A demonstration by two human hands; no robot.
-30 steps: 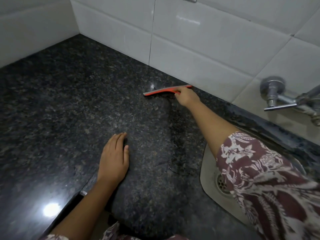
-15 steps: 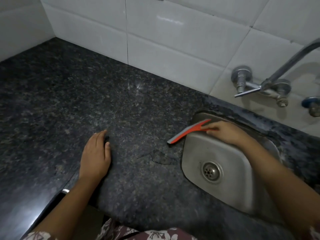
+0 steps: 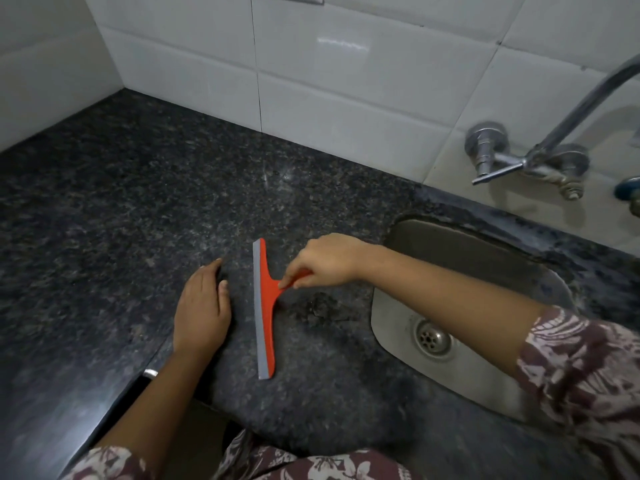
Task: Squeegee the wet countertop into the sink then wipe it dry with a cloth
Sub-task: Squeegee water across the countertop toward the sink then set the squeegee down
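An orange squeegee (image 3: 265, 306) with a grey rubber blade lies on the dark speckled granite countertop (image 3: 121, 220), blade running near to far. My right hand (image 3: 325, 259) grips its short handle from the right side. My left hand (image 3: 202, 311) rests flat, palm down, on the counter just left of the blade, fingers together. The steel sink (image 3: 460, 271) with its round drain (image 3: 431, 337) sits to the right of the squeegee. A small wet patch (image 3: 320, 306) shows between squeegee and sink. No cloth is in view.
A chrome wall tap (image 3: 519, 157) with a long spout stands above the sink on the white tiled wall (image 3: 346, 64). A second tiled wall (image 3: 45, 64) closes the counter's far left. The counter's front edge runs by my left forearm.
My right hand carried the squeegee from the back wall to the sink rim, then back left onto the counter beside my left hand. The left hand stayed put.
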